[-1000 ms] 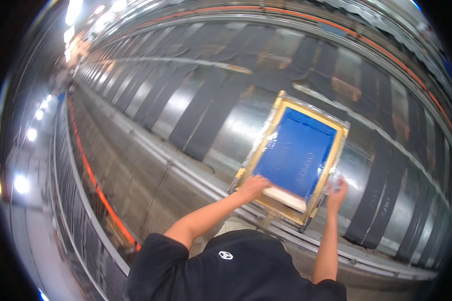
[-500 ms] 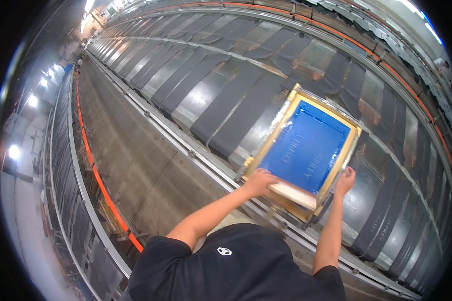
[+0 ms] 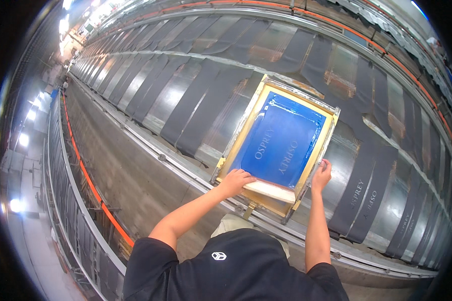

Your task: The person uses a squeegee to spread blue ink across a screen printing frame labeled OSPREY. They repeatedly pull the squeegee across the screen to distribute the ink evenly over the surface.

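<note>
- I take the printing screen [image 3: 278, 145] as my landmark: a yellow wooden frame around a blue mesh, lying flat on the long metal table [image 3: 135, 165] and tilted in the view, its far end up and to the right.
- My left hand [image 3: 235, 181] sits at the screen's near left corner, fingers curled down over the end of a pale squeegee [image 3: 270, 190]. The grip is closed on that squeegee, not spread.
- The squeegee lies across the near end of the screen, inside the frame, running from my left hand toward the near right corner. Its long edge rests at the bottom of the blue mesh.
- My right hand [image 3: 322, 174] is at the screen's right side rail, close to the near right corner. The fingers fold against the outer edge of the frame; I cannot tell whether they clamp the rail or only press on it.
- So the squeegee lies between my two hands: one end under the left, the other end just short of the right, which is on the frame and not on the squeegee.
- Under the screen and on both sides of it, dark fabric strips [image 3: 359, 195] lie across the table in a row, with bare shiny metal between them. The strips to the right of the screen carry pale lettering.
- Nearer to me than the screen, a metal rail [image 3: 186, 173] runs along the table edge, and beyond that, to the left, an orange bar [image 3: 85, 173] follows the same line.
</note>
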`<state>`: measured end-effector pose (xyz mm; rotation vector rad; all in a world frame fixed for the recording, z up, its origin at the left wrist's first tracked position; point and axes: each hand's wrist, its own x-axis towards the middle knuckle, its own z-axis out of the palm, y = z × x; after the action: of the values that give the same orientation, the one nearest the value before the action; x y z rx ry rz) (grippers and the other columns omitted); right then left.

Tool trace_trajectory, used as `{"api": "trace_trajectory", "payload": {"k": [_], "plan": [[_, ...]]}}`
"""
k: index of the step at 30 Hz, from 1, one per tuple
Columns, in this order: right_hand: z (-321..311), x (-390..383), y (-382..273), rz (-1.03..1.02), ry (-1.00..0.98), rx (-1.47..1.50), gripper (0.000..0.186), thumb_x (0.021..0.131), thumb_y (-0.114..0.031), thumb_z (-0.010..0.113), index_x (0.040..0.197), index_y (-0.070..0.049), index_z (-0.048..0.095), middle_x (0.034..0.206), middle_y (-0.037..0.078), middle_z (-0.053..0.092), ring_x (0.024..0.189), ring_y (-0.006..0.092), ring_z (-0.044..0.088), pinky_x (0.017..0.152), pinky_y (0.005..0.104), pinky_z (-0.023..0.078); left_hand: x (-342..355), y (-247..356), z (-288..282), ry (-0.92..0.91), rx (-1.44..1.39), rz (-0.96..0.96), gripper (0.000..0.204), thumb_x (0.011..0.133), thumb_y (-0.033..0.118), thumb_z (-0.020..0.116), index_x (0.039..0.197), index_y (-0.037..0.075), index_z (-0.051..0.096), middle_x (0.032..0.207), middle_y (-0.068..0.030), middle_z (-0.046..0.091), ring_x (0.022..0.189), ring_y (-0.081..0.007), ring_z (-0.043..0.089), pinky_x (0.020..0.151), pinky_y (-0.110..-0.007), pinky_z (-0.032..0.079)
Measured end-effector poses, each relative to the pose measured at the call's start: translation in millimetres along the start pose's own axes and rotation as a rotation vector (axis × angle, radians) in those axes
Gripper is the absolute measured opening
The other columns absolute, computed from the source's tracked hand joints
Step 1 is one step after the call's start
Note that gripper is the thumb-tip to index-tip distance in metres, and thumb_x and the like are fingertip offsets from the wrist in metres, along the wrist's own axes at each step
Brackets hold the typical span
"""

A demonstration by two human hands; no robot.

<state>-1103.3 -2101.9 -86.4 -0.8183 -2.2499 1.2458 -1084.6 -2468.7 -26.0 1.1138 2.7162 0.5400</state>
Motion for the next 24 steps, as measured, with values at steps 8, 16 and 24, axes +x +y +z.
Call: {"api": "trace_trajectory", "payload": {"k": [8,16,24], "plan": [[19.8,1.0,14.1,-0.02,0.056,-0.076,0.026,0.103,-0.025,0.055,0.116,-0.006,0.067,0.102,0.019,0.073,0.094,0.0363,0.07,0.083,0.0436,0.052,-35.3,-24.8,-13.3,0.071,-0.08,0.006,0.061,0.068,-0.004,0.067,0.126,0.017,0.068,0.122,-0.0075,0.067,0.114,-0.0306,0.06,0.098,-0.043,0.049],[31.9,6.6,5.5,-0.002,0.03,-0.151,0.026,0.102,-0.028,0.053,0.116,-0.012,0.068,0.089,0.022,0.071,0.089,0.0418,0.068,0.079,0.0495,0.05,-60.0,-20.7,1.4,0.07,-0.019,0.022,0.059,0.068,-0.004,0.065,0.123,0.018,0.069,0.122,-0.0047,0.065,0.117,-0.0296,0.059,0.093,-0.043,0.05],[-15.5,13.6,-13.1,-0.103,-0.191,-0.51,0.03,0.101,-0.032,0.057,0.12,-0.013,0.07,0.117,0.012,0.063,0.112,0.0318,0.057,0.092,0.043,0.049,107.5,-69.4,-8.9,0.234,-0.008,0.09,0.059,0.066,-0.009,0.065,0.12,0.014,0.07,0.118,-0.0056,0.066,0.114,-0.0304,0.059,0.095,-0.042,0.051]]}}
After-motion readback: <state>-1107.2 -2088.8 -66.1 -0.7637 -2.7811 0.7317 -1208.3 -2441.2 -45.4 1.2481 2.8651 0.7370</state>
